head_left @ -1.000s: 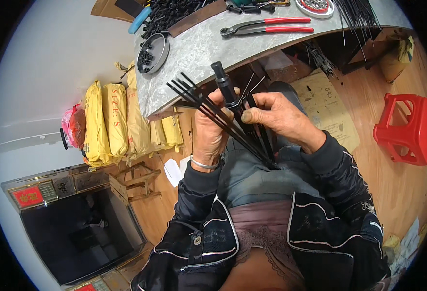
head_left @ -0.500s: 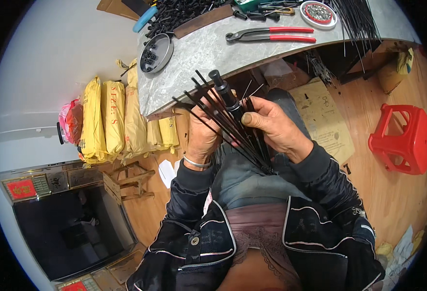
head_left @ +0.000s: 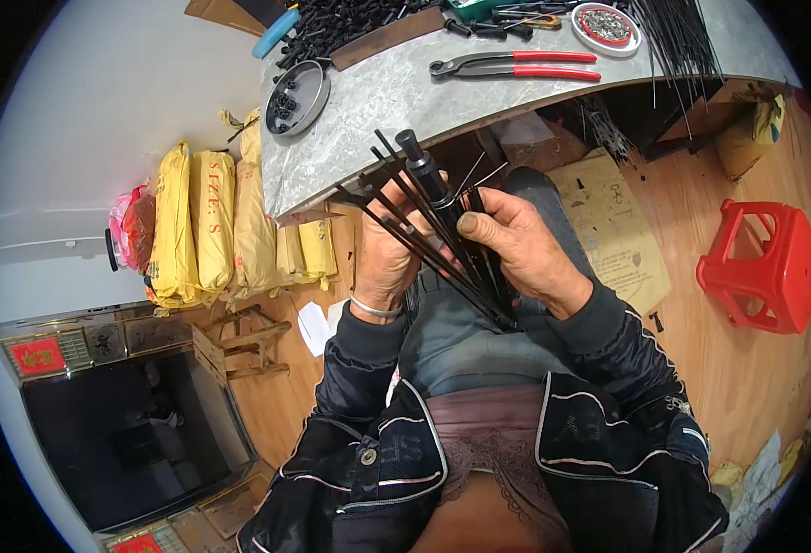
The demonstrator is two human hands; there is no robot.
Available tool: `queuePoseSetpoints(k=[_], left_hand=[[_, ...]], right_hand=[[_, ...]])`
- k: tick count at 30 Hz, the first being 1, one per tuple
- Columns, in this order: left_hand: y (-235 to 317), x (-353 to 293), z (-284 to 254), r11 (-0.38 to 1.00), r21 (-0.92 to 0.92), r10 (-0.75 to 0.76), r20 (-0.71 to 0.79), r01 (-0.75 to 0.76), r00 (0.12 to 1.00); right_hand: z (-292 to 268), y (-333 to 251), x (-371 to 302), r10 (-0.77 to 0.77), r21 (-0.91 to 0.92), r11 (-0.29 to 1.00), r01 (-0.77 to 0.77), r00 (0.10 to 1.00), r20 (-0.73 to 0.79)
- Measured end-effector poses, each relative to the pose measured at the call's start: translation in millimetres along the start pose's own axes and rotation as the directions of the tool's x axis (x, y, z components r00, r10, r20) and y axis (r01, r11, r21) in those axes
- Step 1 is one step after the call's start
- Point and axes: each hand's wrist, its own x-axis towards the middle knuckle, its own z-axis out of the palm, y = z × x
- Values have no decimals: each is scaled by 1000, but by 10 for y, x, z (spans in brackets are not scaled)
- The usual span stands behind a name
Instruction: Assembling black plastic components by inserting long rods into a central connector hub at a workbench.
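Above my lap I hold what looks like a folded black umbrella frame (head_left: pixel 426 172), its thick shaft tilted up and away and thin ribs fanning out to the left. My left hand (head_left: pixel 393 251) is closed around it from the left, its fingers partly hidden behind the ribs. On the other side my right hand (head_left: pixel 527 247) pinches the ribs, with the thumb laid across them by the shaft. Thin wires (head_left: pixel 487 175) stick up between the right fingers and the shaft. The ribs meet low down, near my thighs.
Beyond my hands, a grey table carries red-handled pincers (head_left: pixel 516 67), a grey dish (head_left: pixel 319 104) of small black parts, a black parts heap (head_left: pixel 359 35), a white dish (head_left: pixel 633 41) of metal bits and thin rods (head_left: pixel 677 46). A red stool (head_left: pixel 793 267) stands right; yellow sacks (head_left: pixel 213 221) left.
The frame's rib tips have shifted slightly to the right and closer together. Both hands keep nearly the same place and grip.
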Motion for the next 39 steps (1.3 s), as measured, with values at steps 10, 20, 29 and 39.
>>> queuePoseSetpoints(k=[10,20,29,39], left_hand=[[-45,-36,-15,1000,25,12,11,-12,1000],[-78,14,-159,992,123,-12,58,4,998],[21,27,-100,995,102,7,131,-20,991],[159,142,-158,914,338,97,350,-222,932]], right_hand=[[-36,15,-9,-21,2,1000,21,999,33],[-23,-37,-15,53,54,997,-53,999,-4],[-102,-33,15,109,94,989,-115,992,69],[-36,-132,19,132,82,984,-155,962,239]])
